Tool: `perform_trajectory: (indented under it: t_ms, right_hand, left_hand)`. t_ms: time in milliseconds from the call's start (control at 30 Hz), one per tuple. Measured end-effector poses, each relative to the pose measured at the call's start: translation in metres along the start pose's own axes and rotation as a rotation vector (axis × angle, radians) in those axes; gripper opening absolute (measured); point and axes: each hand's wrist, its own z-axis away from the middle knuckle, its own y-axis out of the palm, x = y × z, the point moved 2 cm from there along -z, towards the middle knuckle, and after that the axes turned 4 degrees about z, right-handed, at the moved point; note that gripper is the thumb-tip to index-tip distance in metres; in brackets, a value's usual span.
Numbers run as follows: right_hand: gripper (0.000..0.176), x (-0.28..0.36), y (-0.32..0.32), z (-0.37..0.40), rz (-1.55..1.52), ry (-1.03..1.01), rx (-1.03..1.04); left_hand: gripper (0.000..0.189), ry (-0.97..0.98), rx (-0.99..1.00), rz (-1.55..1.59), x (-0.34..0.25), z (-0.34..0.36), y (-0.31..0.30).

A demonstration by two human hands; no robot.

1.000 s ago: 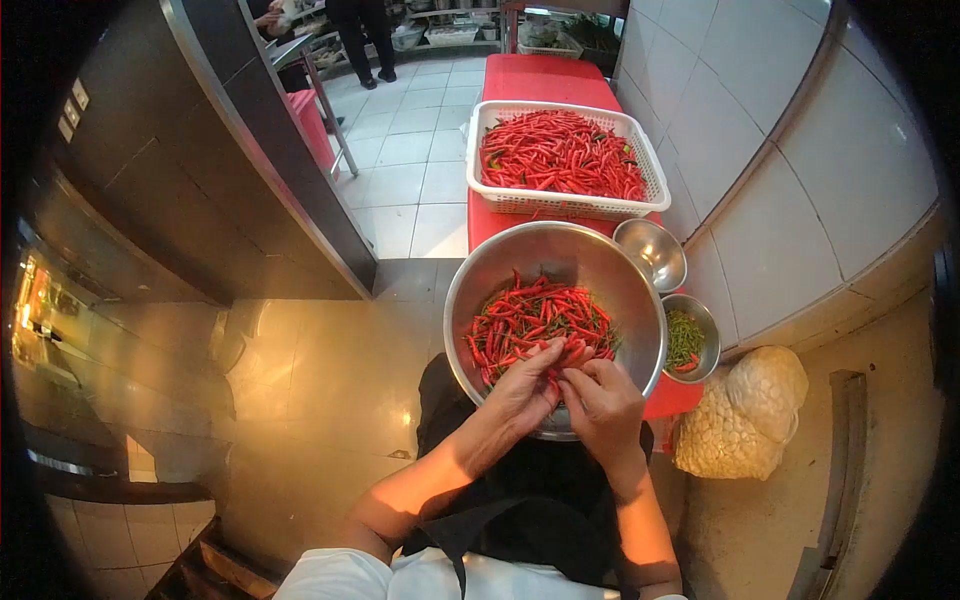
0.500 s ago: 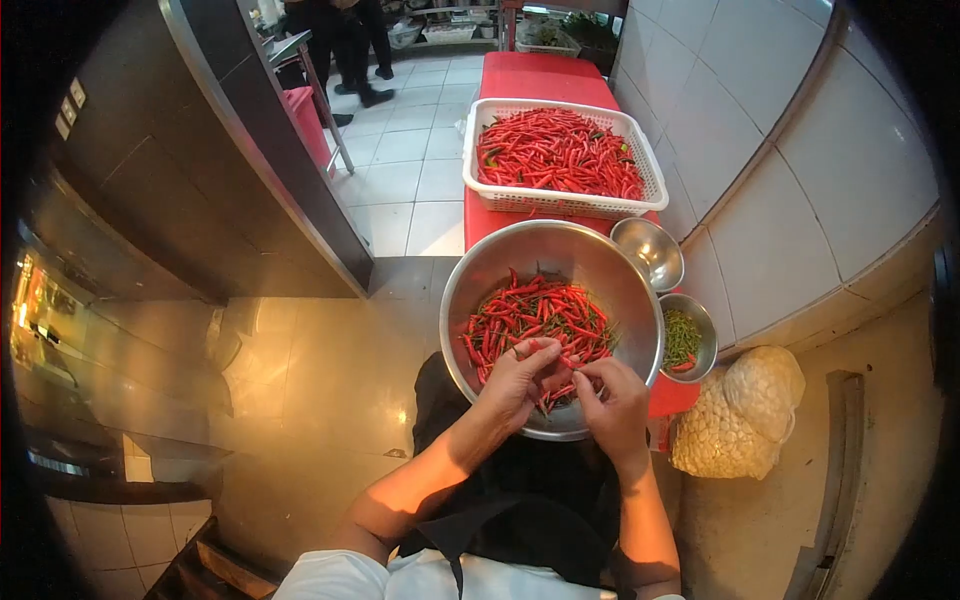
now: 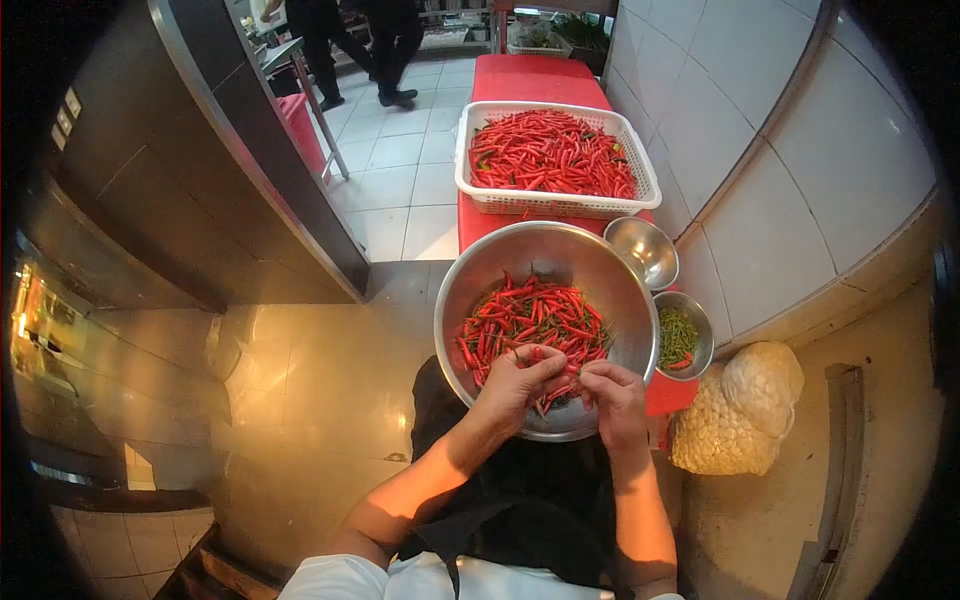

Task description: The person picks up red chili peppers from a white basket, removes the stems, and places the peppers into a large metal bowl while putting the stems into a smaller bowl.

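Note:
A large steel bowl (image 3: pixel 462 262) sits in front of me, partly filled with red chili peppers (image 3: pixel 545 318) on green stems. Over its near side, my left hand (image 3: pixel 512 390) is closed on red chilies, one showing above the fingers. My right hand (image 3: pixel 616 402) faces it in a pinch, thumb against the fingers, near the chili's end. What lies between those right fingertips is too small to make out. To the right, a small steel bowl (image 3: pixel 702 318) contains green stems (image 3: pixel 678 335) and a few red bits.
A white plastic basket (image 3: pixel 545 204) heaped with red chilies stands on the red bench (image 3: pixel 540 75). Beside it rests another small steel bowl (image 3: pixel 645 250). A bag of pale pieces (image 3: pixel 730 425) leans by the tiled wall (image 3: pixel 770 225). Two people's dark-clad legs (image 3: pixel 395 45) show at the back.
My right fingertips have drawn slightly away from my left hand, and their pinch looks tighter. At the back, the people's legs have moved to the right. The view has shifted slightly.

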Motion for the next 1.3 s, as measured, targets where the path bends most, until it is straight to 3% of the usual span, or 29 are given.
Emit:
perform_trajectory:
  t_ms: [100, 200, 300, 400, 500, 600, 800, 900, 967, 1033, 1100, 1233, 1267, 1300]
  right_hand:
    - [0.003, 0.001, -0.004, -0.002, -0.160, 0.138, 0.040]
    - [0.003, 0.007, 0.003, 0.001, 0.276, -0.059, -0.124]
    - [0.004, 0.011, 0.010, 0.002, 0.547, -0.465, -0.142]
    - [0.006, 0.016, 0.012, 0.003, 0.742, -0.586, -0.129]
    - [0.004, 0.022, 0.016, 0.006, 0.715, -0.476, -0.097]
    - [0.004, 0.011, 0.005, 0.001, 0.275, -0.131, -0.019]
    - [0.010, 0.004, -0.010, 0.000, -0.233, 0.179, 0.102]
    - [0.014, 0.022, -0.023, 0.003, -0.094, 0.037, -0.119]
    - [0.015, 0.033, -0.049, -0.008, 0.103, -0.219, -0.295]
    - [0.018, 0.049, -0.078, -0.019, 0.554, -0.300, -0.589]
    - [0.022, 0.071, -0.074, -0.024, 1.217, -0.743, -0.802]
    - [0.022, 0.073, -0.028, -0.016, 1.151, -0.701, -0.415]
    - [0.020, 0.068, -0.012, -0.018, 0.960, -0.529, -0.226]
    - [0.020, 0.062, 0.002, -0.018, 0.905, -0.492, -0.095]
  left_hand:
    - [0.011, -0.004, 0.013, 0.012, 0.000, -0.001, 0.001]
    - [0.011, 0.039, 0.009, -0.012, -0.001, -0.001, 0.001]
    - [0.012, 0.053, 0.010, -0.032, 0.002, -0.002, 0.002]
    - [0.012, 0.045, 0.000, -0.057, 0.003, -0.001, 0.001]
    - [0.011, 0.036, 0.012, -0.059, 0.000, 0.001, 0.001]
    - [0.010, -0.034, 0.055, -0.018, -0.005, 0.001, 0.000]
    - [0.011, -0.112, 0.170, -0.001, -0.008, -0.002, -0.003]
    - [0.011, -0.096, 0.156, -0.018, -0.011, -0.003, 0.000]
    - [0.011, -0.087, 0.127, -0.062, -0.013, -0.001, 0.001]
    - [0.011, -0.085, 0.099, -0.117, -0.014, -0.001, 0.003]
    - [0.010, -0.096, 0.113, -0.135, -0.011, 0.000, 0.006]
    - [0.010, -0.160, 0.146, -0.181, -0.015, 0.003, 0.015]
    - [0.012, -0.113, 0.144, -0.185, -0.005, -0.003, 0.010]
    - [0.013, -0.122, 0.167, -0.176, -0.004, -0.001, 0.013]
